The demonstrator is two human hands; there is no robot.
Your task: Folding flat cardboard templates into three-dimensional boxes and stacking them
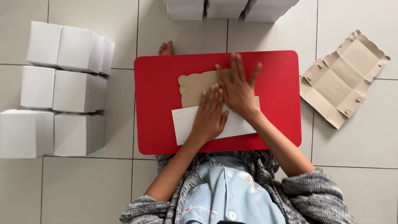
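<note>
— On the red table (157, 124), what are the fingers doing?

— Both hands lie flat, fingers stretched out and gripping nothing. The left hand (209, 118) presses palm-down on a partly folded box blank (195, 89); the right hand (237, 90) crosses just above it, fingers (237, 66) fanned over the same blank.

— Where does that blank sit?

— In the middle of the table, touching both palms. Its brown inner face with a scalloped edge shows at upper left, and a white panel sticks out under the wrists towards the person's lap.

— How far along does the work look?

— I'd judge this box is at an early fold: it lies flat, no walls standing yet. Much is done around it, though. Finished white boxes (62, 91) stand in rows on the tiled floor (352, 145) to the left, well apart from the table, and more white boxes (228, 9) line the top edge of the view.

— And what's left?

— At least one more flat brown blank (342, 81) lies unfolded on the floor to the right, near the table's corner. A bare foot (166, 48) peeks out just beyond the table's far edge.
</note>
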